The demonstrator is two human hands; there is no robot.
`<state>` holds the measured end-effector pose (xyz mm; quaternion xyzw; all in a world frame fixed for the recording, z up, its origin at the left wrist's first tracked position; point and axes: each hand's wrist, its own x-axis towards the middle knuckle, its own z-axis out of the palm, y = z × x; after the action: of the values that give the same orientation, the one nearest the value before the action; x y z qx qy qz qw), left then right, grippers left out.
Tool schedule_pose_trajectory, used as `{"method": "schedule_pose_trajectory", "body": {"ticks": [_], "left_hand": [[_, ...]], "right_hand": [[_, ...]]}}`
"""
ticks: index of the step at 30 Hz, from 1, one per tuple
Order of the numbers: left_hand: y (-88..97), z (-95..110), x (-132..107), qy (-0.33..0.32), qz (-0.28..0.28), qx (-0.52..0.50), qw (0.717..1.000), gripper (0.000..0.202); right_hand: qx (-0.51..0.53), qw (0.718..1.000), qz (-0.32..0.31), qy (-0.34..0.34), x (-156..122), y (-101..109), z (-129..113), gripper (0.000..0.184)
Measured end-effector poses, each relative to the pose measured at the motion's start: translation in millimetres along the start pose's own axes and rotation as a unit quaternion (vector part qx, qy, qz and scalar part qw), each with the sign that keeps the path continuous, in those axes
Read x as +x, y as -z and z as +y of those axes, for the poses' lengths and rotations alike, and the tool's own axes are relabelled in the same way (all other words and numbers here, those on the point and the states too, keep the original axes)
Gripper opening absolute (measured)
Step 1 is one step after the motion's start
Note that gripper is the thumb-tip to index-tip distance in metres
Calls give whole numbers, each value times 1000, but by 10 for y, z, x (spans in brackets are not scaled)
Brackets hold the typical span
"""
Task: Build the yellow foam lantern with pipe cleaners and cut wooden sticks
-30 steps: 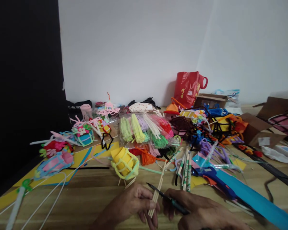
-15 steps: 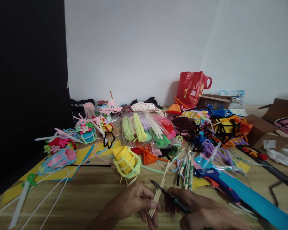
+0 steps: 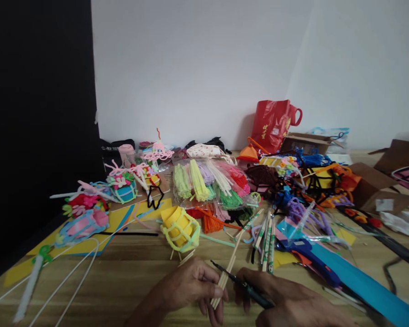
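My left hand (image 3: pixel 191 286) is closed around a small bundle of thin wooden chopsticks (image 3: pixel 221 284), which point up and to the right. In my right hand (image 3: pixel 276 295) is a pair of dark-handled scissors (image 3: pixel 250 289), its narrow black blades lying across the bundle just above my left fingers. Whether the blades are parted around the sticks is hard to see. A little basket (image 3: pixel 180 230) of yellow paper and pale-green pipe cleaners stands on short sticks beyond my left hand. Short cut stick pieces (image 3: pixel 186 258) lie beside it.
Paper-wrapped chopsticks (image 3: pixel 267 240) lie beyond my right hand. Bagged pipe cleaners (image 3: pixel 204 184) fill the middle back. A blue-handled tool (image 3: pixel 313 261) and blue sheet (image 3: pixel 364 284) are at right. Finished crafts (image 3: pixel 83 225), white cords (image 3: pixel 71 281), a red bag (image 3: pixel 272 125) and cardboard boxes (image 3: pixel 378 186) surround.
The scissors have tilted slightly, and their tip has shifted a little left and down across the chopsticks. My left hand has stayed in place with its bundle.
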<state>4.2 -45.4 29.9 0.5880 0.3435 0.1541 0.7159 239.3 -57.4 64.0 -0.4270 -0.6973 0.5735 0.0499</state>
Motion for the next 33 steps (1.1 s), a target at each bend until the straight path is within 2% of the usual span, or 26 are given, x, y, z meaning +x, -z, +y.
{"method": "schedule_pose_trajectory", "body": {"ticks": [5, 13, 18, 25, 33], "left_hand": [[0, -3, -4, 2, -5, -1, 1000, 33], [3, -29, -5, 10, -2, 3, 1000, 34], [-2, -29, -9, 8, -2, 8, 1000, 33], [-7, -16, -3, 7, 2, 0, 1000, 34], [-6, -40, -15, 5, 0, -9, 1000, 31]], "right_hand": [[-17, 1000, 8, 2, -12, -4, 34, 45], [-48, 998, 12, -36, -12, 3, 12, 51], [-49, 998, 21, -38, -6, -8, 49, 46], [-50, 997, 20, -59, -29, -6, 16, 68], [-41, 997, 28, -54, -4, 0, 110, 74]]}}
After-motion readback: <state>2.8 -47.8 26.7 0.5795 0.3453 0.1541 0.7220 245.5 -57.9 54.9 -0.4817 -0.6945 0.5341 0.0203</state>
